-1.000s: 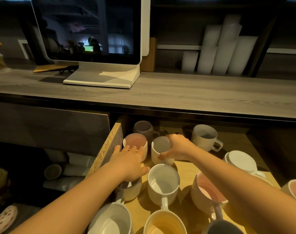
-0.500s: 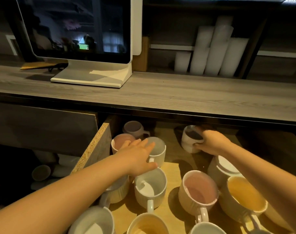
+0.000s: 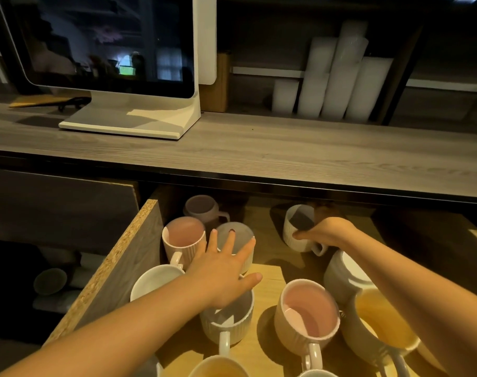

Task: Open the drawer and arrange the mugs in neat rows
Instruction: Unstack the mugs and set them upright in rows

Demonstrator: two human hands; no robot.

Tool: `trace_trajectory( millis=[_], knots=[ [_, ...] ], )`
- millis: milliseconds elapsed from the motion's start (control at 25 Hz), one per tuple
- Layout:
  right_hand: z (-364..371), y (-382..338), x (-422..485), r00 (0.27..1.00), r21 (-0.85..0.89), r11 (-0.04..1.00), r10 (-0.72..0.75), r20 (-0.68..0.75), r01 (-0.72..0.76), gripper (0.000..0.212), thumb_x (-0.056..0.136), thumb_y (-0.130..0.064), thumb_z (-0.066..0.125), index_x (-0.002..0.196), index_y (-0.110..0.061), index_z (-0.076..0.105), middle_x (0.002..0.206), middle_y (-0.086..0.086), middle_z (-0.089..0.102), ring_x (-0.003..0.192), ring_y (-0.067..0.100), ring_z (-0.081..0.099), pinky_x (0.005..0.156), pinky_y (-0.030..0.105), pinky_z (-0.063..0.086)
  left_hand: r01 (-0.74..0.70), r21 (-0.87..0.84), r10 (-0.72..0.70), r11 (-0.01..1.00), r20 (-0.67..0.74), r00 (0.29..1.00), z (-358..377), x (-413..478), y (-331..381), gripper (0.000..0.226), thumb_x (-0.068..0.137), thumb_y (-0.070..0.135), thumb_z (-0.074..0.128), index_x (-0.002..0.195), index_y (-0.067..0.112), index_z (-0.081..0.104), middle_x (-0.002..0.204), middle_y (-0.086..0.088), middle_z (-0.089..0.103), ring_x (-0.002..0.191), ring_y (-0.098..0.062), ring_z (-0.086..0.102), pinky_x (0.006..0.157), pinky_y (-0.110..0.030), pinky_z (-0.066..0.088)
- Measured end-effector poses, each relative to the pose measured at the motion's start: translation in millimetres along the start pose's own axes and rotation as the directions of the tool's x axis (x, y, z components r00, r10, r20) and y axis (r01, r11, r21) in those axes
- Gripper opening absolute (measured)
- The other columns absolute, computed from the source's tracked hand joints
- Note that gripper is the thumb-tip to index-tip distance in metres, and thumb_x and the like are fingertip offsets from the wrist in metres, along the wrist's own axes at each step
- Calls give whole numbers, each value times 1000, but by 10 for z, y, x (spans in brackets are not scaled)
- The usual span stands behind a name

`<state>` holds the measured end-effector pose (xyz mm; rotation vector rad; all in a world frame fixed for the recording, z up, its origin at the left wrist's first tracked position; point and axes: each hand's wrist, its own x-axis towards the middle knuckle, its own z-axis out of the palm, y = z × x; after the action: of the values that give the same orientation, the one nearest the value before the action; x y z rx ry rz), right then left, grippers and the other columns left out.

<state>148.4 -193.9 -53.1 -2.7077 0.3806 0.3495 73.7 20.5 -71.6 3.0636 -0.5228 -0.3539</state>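
The drawer stands open across the lower frame, so that step is done. The mugs sit inside it. Those at left centre form 2 rough columns, but the lower right ones look crowded and uneven, so sorting is left. The right hand has its grip curled round a white mug at the back. The left hand is flat over a grey mug, fingers spread, holding nothing; contact is unclear. Shadow under the surface hides the drawer's back, and the frame cuts off the bottom mugs.

Head view, near, facing forward-down into drawer under counter.
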Motion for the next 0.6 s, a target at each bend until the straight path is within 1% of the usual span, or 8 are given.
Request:
trace_trajectory(
  millis=[80, 160, 240, 360, 400, 440, 520, 600],
  knots=[
    [-14, 15, -49, 997, -51, 998, -50, -58, 47, 51, 78, -51, 66, 111, -15, 53, 84, 2, 52, 83, 17, 52, 69, 25, 43, -8, -15, 8, 1000, -7, 1000, 0, 1, -21, 65, 91, 62, 21, 144, 41, -11, 158, -4, -14, 142, -36, -17, 114, -50, -5],
    [-4, 21, -116, 990, -78, 992, -110, -92, 103, 59, 75, -55, 66, 115, -14, 56, 92, 2, 53, 86, 16, 52, 70, 25, 43, -16, -26, 15, 1000, -10, 1000, -2, 1, -45, 64, 91, 62, 21, 144, 43, -10, 158, -4, -12, 142, -35, -16, 114, -50, -4],
    [35, 0, -183, 982, -136, 978, -172, -84, 159, 55, 74, -60, 64, 105, -15, 59, 84, 1, 55, 81, 15, 55, 66, 24, 43, -16, -16, 15, 1000, -20, 1000, 5, -10, -46, 64, 91, 62, 20, 144, 43, -10, 158, -3, -11, 143, -35, -15, 114, -50, -4],
    [54, -66, -279, 962, -327, 922, -254, -102, 209, 50, 72, -67, 59, 86, -19, 51, 67, -4, 51, 69, 12, 55, 56, 20, 42, -14, -4, 14, 1000, -23, 1000, 20, -33, -29, 64, 92, 61, 20, 144, 42, -11, 159, -3, -10, 142, -35, -17, 114, -50, -6],
    [44, -69, -294, 957, -360, 904, -277, -81, 231, 50, 73, -66, 59, 88, -20, 51, 70, -4, 52, 70, 11, 55, 57, 19, 43, -14, -2, 14, 1000, -24, 1000, 24, -38, -23, 64, 92, 61, 19, 144, 42, -12, 159, -3, -9, 142, -35, -17, 114, -50, -7],
    [38, -57, -286, 956, -333, 905, -293, -32, 266, 49, 74, -63, 61, 96, -20, 52, 80, -3, 57, 77, 12, 57, 62, 20, 46, -14, 4, 14, 1000, -27, 1000, 28, -42, -23, 64, 92, 61, 19, 144, 42, -13, 159, -3, -9, 142, -35, -17, 114, -50, -7],
    [28, -14, -255, 944, -185, 926, -321, 79, 330, 57, 77, -50, 67, 121, -19, 50, 109, 1, 61, 96, 16, 59, 77, 23, 52, -13, 10, 13, 1000, -31, 999, 34, -42, -33, 63, 92, 61, 18, 144, 42, -13, 159, -3, -9, 142, -35, -17, 113, -50, -8],
    [19, 12, -242, 933, -125, 925, -353, 70, 360, 66, 77, -41, 71, 133, -20, 43, 122, 4, 58, 104, 18, 58, 80, 23, 51, -17, 8, 17, 1000, -31, 999, 46, -31, -40, 63, 92, 60, 18, 143, 42, -14, 159, -2, -9, 142, -35, -18, 113, -49, -9]
  ],
)
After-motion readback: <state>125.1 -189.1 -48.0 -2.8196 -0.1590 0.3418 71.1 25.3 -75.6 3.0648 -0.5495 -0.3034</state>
